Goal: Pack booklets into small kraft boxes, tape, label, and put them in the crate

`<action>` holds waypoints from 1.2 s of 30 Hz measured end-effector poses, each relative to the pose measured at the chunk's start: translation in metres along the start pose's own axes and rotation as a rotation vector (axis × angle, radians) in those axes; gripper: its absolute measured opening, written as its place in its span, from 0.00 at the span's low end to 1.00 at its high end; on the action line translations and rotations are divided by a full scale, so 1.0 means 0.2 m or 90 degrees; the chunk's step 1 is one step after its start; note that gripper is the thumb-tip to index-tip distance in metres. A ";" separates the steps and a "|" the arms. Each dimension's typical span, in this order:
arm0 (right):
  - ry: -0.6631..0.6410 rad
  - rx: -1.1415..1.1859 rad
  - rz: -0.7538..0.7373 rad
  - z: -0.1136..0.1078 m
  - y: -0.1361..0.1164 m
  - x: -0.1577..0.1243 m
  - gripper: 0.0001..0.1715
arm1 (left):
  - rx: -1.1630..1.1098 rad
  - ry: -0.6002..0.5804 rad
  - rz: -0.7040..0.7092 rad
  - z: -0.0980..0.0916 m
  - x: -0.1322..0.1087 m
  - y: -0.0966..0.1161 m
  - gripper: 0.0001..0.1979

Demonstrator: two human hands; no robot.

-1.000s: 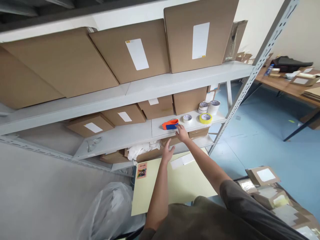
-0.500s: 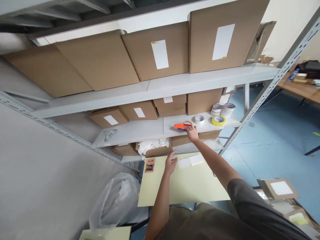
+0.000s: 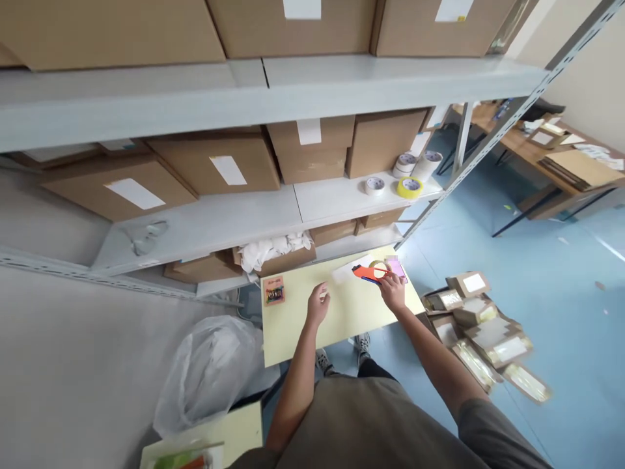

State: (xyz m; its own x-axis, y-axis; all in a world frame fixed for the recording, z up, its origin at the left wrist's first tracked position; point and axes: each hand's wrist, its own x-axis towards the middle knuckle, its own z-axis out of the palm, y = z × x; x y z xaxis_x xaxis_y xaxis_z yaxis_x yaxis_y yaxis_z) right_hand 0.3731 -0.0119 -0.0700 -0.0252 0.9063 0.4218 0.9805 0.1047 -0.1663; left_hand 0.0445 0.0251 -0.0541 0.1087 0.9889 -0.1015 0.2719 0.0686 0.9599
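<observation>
My right hand (image 3: 392,291) grips an orange and blue tape dispenser (image 3: 367,271) with a roll of tape in it, held just above the far right part of the pale yellow table (image 3: 297,329). My left hand (image 3: 318,303) hovers over the middle of that table with its fingers loosely curled and nothing in them. A white slip of paper (image 3: 343,274) lies on the table just left of the dispenser. A small pink item (image 3: 397,268) sits by my right hand.
Grey metal shelving (image 3: 244,221) holds brown cartons, and tape rolls (image 3: 409,187) at its right end. A small colourful card (image 3: 274,290) lies at the table's left. A clear plastic bag (image 3: 209,371) stands left of the table. Small boxes (image 3: 481,326) lie on the blue floor at right.
My right hand took the tape dispenser off the middle shelf and brought it down over the yellow table. My left hand dropped toward the table. The camera tilted downward.
</observation>
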 end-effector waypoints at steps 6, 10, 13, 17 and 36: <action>-0.235 0.009 0.095 0.12 0.12 -0.35 0.10 | 0.022 -0.041 -0.013 0.03 -0.16 -0.01 0.21; -0.353 0.043 0.161 0.20 0.25 -0.45 0.16 | 0.041 0.003 -0.048 0.03 -0.28 -0.03 0.21; -0.413 0.064 0.201 0.24 0.34 -0.49 0.23 | 0.050 0.039 -0.109 0.06 -0.38 -0.05 0.20; -0.423 0.097 0.203 0.23 0.38 -0.52 0.34 | 0.069 0.067 -0.159 0.17 -0.48 -0.04 0.20; -0.353 0.567 -0.029 0.17 -0.49 -0.25 0.38 | 0.064 0.348 -0.191 -0.21 -0.92 -0.05 0.24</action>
State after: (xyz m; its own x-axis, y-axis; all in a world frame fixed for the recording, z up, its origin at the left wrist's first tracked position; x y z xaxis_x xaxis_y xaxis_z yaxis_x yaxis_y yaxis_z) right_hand 0.2718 -0.0525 -0.1054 -0.3648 0.9310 0.0148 0.4842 0.2033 -0.8510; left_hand -0.0181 -0.1523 -0.0337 -0.4827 0.8553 -0.1884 0.3064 0.3664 0.8786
